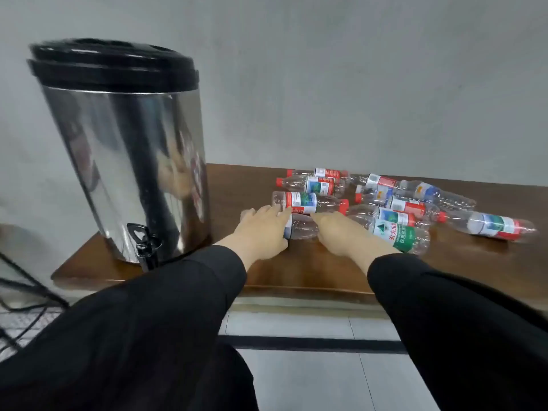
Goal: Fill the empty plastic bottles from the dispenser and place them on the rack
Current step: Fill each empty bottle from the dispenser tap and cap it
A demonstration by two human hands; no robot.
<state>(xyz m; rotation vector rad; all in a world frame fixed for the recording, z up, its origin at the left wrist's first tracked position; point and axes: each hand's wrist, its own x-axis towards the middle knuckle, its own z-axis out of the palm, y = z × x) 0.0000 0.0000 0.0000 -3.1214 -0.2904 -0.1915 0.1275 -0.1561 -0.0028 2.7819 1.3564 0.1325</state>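
A steel dispenser (pixel 124 149) with a black lid stands at the table's left end, its black tap (pixel 145 243) over the front edge. Several empty plastic bottles with red caps lie on their sides on the brown table (pixel 296 271). The nearest clear bottle (pixel 302 229) lies between my hands. My left hand (pixel 261 229) rests on its left end with fingers nearly straight. My right hand (pixel 341 232) touches its right end, fingers stretched toward it and hiding the cap. Another bottle (pixel 308 202) lies just behind my fingertips.
A green-labelled bottle (pixel 400 235) lies right beside my right wrist, with more bottles (pixel 492 225) spread to the right. A black wire rack (pixel 20 295) shows at the lower left, below the table. A grey wall rises behind, and tiled floor lies below the table's front edge.
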